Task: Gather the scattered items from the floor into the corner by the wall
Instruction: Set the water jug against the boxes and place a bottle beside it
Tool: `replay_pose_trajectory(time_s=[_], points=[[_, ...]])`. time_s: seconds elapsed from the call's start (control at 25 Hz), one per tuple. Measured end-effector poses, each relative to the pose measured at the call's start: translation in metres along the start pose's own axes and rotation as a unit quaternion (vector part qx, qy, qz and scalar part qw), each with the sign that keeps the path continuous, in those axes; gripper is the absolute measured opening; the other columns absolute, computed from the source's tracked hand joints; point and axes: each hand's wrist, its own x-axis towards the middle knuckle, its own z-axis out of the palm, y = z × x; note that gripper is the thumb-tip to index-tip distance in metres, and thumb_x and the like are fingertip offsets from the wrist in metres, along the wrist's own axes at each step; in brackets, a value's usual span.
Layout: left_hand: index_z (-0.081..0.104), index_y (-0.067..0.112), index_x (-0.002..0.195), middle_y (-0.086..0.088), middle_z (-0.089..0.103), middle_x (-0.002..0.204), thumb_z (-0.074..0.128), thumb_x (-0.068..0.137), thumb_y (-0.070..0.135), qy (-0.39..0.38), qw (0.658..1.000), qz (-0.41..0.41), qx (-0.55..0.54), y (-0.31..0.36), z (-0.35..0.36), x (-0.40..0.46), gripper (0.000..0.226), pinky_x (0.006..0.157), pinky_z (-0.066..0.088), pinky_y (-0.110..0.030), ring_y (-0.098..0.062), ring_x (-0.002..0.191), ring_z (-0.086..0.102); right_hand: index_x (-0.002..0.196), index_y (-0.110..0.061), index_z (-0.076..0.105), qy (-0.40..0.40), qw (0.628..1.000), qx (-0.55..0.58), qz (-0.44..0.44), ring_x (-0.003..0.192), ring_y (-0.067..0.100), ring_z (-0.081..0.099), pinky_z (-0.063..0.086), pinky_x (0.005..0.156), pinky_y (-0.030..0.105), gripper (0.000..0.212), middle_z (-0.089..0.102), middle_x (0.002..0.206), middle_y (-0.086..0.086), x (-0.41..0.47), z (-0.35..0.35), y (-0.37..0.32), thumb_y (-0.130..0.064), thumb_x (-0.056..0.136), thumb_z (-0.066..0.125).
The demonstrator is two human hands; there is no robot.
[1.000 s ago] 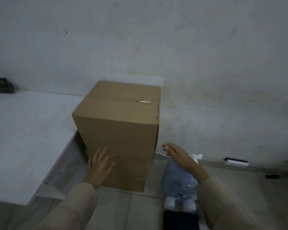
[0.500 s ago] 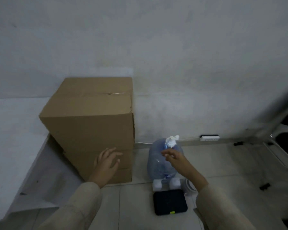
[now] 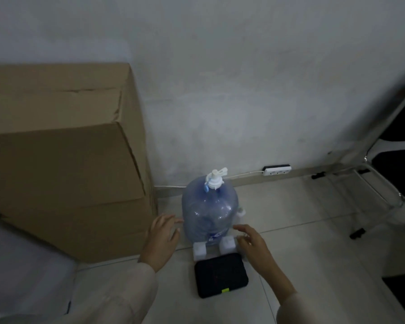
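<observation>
Box (image 3: 63, 160) at wall, left. Jug (image 3: 210, 211) upright just right of it, near wall, on two white blocks (image 3: 199, 250). Risk: a low shove could tip it off the blocks or onto the black pad (image 3: 221, 275). Left hand (image 3: 160, 238) fingers spread, tips about touching jug's side; right hand (image 3: 253, 242) fingers loosely spread, beside its base, holding nothing.

The large brown cardboard box (image 3: 63, 160) has a matt, papery surface with creased flap edges. The blue translucent plastic water jug (image 3: 210, 211) looks glossy and dented, topped by a white plastic pump cap (image 3: 215, 177). Two white foam blocks (image 3: 199, 250) appear soft and matt. The flat black rectangular case (image 3: 221, 274) has a dull, finely textured finish. The pale floor tiles (image 3: 313, 242) are smooth with slight sheen; the grey wall (image 3: 243, 78) looks matt, unevenly plastered.
</observation>
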Motion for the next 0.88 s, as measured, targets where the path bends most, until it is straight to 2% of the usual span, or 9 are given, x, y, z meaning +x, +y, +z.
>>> replay_pose_trajectory(time_s=[0.08,0.16,0.24,0.36,0.44,0.56,0.68,0.76,0.88], points=[[0.062,0.028,0.107,-0.003,0.058,0.120,0.026,0.069,0.047,0.006,1.000,0.018,0.002,-0.018,0.038,0.021,0.055,0.094,0.023,-0.015,-0.013,0.117,0.041,0.104,-0.027,0.053,0.015,1.000,0.000,-0.010,0.090,0.008,0.053,0.043,0.079,0.008,0.028,0.055,0.102,0.003,0.028,0.010,0.035,-0.027,0.076,0.053],[0.060,0.027,0.112,-0.002,0.057,0.120,0.026,0.070,0.047,0.004,1.000,0.029,0.005,-0.039,0.076,0.049,0.057,0.096,0.025,-0.018,-0.017,0.117,0.045,0.110,-0.025,0.049,0.033,0.999,-0.006,-0.013,0.108,0.017,0.050,0.039,0.087,0.003,0.032,0.050,0.114,0.003,0.065,0.020,0.070,-0.005,0.086,0.055],[0.057,0.019,0.119,-0.002,0.055,0.126,0.026,0.071,0.051,0.013,0.999,0.038,0.005,-0.063,0.116,0.081,0.066,0.101,0.029,-0.025,-0.022,0.121,0.045,0.120,-0.016,0.046,0.054,0.998,0.006,-0.025,0.116,0.020,0.046,0.037,0.089,0.001,0.037,0.044,0.124,0.009,0.106,0.030,0.109,-0.001,0.087,0.055],[0.046,0.023,0.131,0.005,0.043,0.141,0.029,0.074,0.056,0.028,0.997,0.074,-0.005,-0.103,0.178,0.122,0.068,0.112,0.027,-0.036,-0.018,0.132,0.034,0.132,-0.017,0.043,0.090,0.995,0.025,-0.035,0.124,0.026,0.045,0.042,0.105,0.041,0.068,0.043,0.135,0.012,0.168,0.042,0.162,-0.051,0.077,0.064],[0.032,0.036,0.138,0.015,0.025,0.148,0.029,0.076,0.061,0.030,0.994,0.109,0.009,-0.139,0.224,0.135,0.067,0.116,0.018,-0.035,-0.011,0.139,0.017,0.133,-0.028,0.042,0.104,0.992,0.059,-0.039,0.126,0.027,0.044,0.041,0.104,0.054,0.090,0.046,0.135,0.007,0.211,0.053,0.213,-0.079,0.060,0.055],[0.004,0.062,0.135,0.030,-0.011,0.152,0.027,0.081,0.068,0.049,0.986,0.156,0.039,-0.187,0.274,0.135,0.059,0.116,-0.003,-0.027,-0.003,0.140,-0.016,0.125,-0.059,0.030,0.102,0.986,0.111,-0.070,0.133,0.021,0.036,0.039,0.103,0.058,0.076,0.036,0.141,-0.013,0.228,0.073,0.235,-0.081,0.057,0.055],[-0.010,0.066,0.130,0.035,-0.026,0.145,0.026,0.074,0.079,0.076,0.983,0.162,0.035,-0.210,0.295,0.138,0.068,0.108,-0.015,-0.026,-0.005,0.139,-0.026,0.126,-0.069,0.008,0.075,0.980,0.175,-0.061,0.137,0.021,0.027,0.045,0.093,0.060,0.065,0.014,0.151,-0.021,0.235,0.093,0.252,-0.065,0.077,0.050],[-0.009,0.067,0.130,0.036,-0.026,0.145,0.033,0.065,0.085,0.091,0.984,0.152,0.010,-0.216,0.298,0.143,0.079,0.110,-0.013,-0.032,-0.011,0.141,-0.024,0.130,-0.064,-0.003,0.077,0.977,0.186,-0.072,0.130,0.016,0.028,0.050,0.083,0.052,0.066,0.014,0.143,-0.025,0.242,0.107,0.255,-0.056,0.086,0.045],[-0.002,0.067,0.131,0.035,-0.020,0.147,0.045,0.056,0.088,0.117,0.983,0.134,-0.040,-0.224,0.290,0.152,0.091,0.115,0.008,-0.041,-0.015,0.144,-0.011,0.124,-0.069,-0.001,0.108,0.972,0.186,-0.089,0.137,0.015,0.026,0.040,0.101,0.056,0.075,0.017,0.144,-0.026,0.253,0.128,0.248,-0.070,0.071,0.052]])
